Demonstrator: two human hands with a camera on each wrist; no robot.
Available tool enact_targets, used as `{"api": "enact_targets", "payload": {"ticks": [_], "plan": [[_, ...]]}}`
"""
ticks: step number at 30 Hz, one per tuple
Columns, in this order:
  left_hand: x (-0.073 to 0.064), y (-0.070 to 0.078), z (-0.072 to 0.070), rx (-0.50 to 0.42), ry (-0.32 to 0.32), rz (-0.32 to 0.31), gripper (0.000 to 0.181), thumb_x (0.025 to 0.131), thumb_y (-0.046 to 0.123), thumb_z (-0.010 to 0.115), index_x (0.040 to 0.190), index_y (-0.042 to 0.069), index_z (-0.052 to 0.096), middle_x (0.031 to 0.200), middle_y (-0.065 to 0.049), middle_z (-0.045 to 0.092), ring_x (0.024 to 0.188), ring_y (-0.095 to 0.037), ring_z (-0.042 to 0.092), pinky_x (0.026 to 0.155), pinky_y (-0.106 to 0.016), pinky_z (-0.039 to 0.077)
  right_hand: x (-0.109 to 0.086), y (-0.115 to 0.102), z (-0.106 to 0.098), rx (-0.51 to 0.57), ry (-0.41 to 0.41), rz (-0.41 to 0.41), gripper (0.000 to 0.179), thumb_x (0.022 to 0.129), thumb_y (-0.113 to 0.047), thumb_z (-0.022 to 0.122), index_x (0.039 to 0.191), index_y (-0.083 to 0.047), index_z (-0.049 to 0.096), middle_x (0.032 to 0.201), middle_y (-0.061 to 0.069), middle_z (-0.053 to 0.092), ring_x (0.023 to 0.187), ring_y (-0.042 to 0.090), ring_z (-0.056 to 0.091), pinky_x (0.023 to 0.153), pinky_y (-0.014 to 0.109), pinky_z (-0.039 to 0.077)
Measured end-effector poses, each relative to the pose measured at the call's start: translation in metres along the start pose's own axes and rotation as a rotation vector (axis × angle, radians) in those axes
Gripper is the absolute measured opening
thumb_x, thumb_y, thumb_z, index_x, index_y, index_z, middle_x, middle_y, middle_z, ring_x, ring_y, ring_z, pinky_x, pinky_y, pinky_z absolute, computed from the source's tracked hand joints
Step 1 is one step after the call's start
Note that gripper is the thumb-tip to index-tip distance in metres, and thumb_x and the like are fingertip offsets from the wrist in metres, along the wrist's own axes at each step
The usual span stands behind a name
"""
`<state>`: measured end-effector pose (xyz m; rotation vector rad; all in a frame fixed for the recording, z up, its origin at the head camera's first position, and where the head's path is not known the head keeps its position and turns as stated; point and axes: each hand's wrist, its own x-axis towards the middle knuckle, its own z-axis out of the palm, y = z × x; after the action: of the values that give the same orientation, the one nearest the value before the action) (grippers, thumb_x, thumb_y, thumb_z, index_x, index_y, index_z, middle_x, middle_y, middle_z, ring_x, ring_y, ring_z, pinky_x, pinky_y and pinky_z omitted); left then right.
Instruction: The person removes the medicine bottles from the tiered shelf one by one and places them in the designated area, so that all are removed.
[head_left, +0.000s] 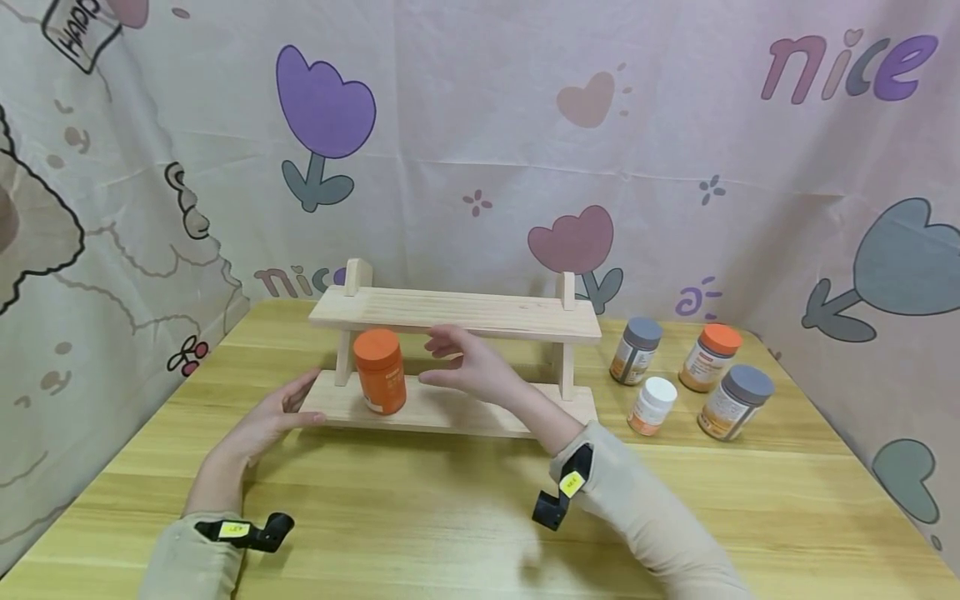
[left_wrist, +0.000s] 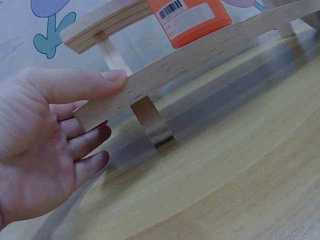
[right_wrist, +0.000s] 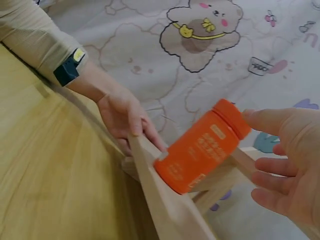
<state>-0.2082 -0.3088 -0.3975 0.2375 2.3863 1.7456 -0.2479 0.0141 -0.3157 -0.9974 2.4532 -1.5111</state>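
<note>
A two-tier wooden shelf (head_left: 457,312) stands on the table. On the left part of its lower board (left_wrist: 200,47) sits an upright orange bottle (head_left: 380,375) with an orange screw cap; a barcode label shows in the left wrist view. My left hand (head_left: 273,417) holds the left end of that lower board, thumb at its front edge and fingers around the end (left_wrist: 55,130). Just right of the bottle, my right hand (head_left: 476,367) is held with loosely bent fingers and nothing in them. A gap separates it from the bottle in the head view.
Right of the shelf stand two grey-capped bottles (head_left: 636,350) (head_left: 735,402), an orange-capped bottle (head_left: 709,358) and a small white-capped bottle (head_left: 652,406). A printed cloth (head_left: 465,108) hangs behind the wooden table (head_left: 420,508).
</note>
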Motion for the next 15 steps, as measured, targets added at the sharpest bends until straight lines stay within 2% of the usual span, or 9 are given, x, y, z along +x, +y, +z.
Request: {"api": "enact_targets", "payload": {"ticks": [3,10,15], "plan": [[0.0,0.0,0.0,0.001,0.001,-0.002,0.089,0.084,0.009,0.066,0.146,-0.004,0.004,0.152,-0.023,-0.001,0.137,-0.042,0.001,0.107,-0.054,0.006,0.005,-0.001,0.009,-0.01,-0.006,0.006,0.062,0.078,-0.014,0.075,0.131,-0.002,0.047,0.12,0.012,0.058,0.11,0.022,0.055,0.086,0.022,0.048],[-0.001,0.001,0.0,0.0,0.002,-0.001,0.089,0.083,0.009,0.066,0.146,-0.005,0.004,0.151,-0.024,0.0,0.136,-0.043,0.001,0.107,-0.055,0.007,0.014,-0.006,0.026,0.03,0.003,0.007,0.063,0.076,-0.012,0.077,0.131,0.0,0.047,0.122,0.013,0.057,0.11,0.024,0.054,0.09,0.036,0.048],[-0.001,0.001,0.0,-0.002,0.002,0.0,0.089,0.083,0.009,0.066,0.146,-0.005,0.004,0.151,-0.025,0.0,0.136,-0.043,0.002,0.107,-0.055,0.007,0.019,-0.012,0.036,0.057,0.014,0.013,0.061,0.076,-0.012,0.077,0.129,-0.005,0.05,0.121,0.006,0.057,0.107,0.019,0.055,0.088,0.033,0.049]]}}
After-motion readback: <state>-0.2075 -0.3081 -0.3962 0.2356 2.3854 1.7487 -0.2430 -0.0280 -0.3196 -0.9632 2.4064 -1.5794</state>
